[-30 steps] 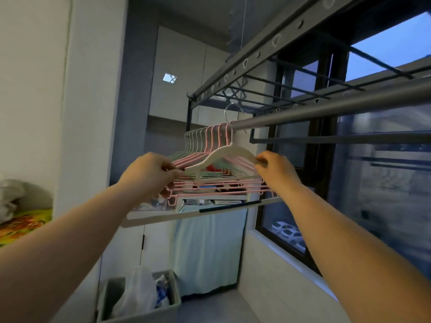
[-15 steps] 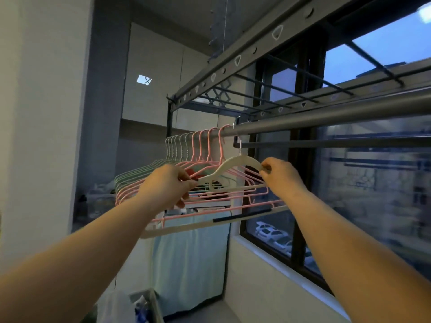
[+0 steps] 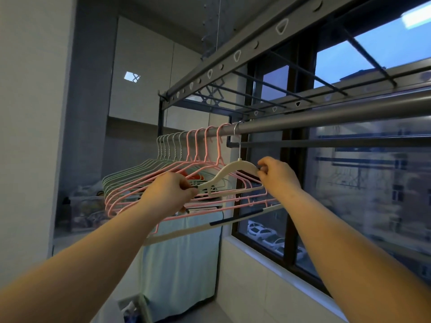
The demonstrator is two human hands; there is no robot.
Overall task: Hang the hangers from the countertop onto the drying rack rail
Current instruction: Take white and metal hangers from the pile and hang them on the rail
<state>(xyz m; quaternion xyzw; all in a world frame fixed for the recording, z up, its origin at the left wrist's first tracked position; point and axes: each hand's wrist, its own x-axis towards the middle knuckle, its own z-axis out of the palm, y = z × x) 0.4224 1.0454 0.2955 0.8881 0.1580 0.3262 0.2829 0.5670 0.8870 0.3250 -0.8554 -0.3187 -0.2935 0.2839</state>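
A cream white hanger (image 3: 229,171) with a metal hook hangs on the grey drying rack rail (image 3: 326,117), nearest to me. My left hand (image 3: 170,192) grips its left shoulder and my right hand (image 3: 277,176) pinches its right shoulder. Its long lower bar (image 3: 193,231) with a dark grip strip runs below my wrists. Behind it on the same rail hang several pink hangers (image 3: 210,145), then several pale green hangers (image 3: 168,148) farther back.
A perforated upper rack frame (image 3: 235,54) runs overhead. The window (image 3: 361,183) fills the right side, its sill below. A pale curtain (image 3: 182,259) hangs under the countertop ahead. A bin (image 3: 130,308) stands on the floor. A white wall (image 3: 30,136) is at left.
The white hanger's hook has gone onto the rail; a second ago it stood off the rail's end. Both hands rose and moved right with it, and my view tilted upward.
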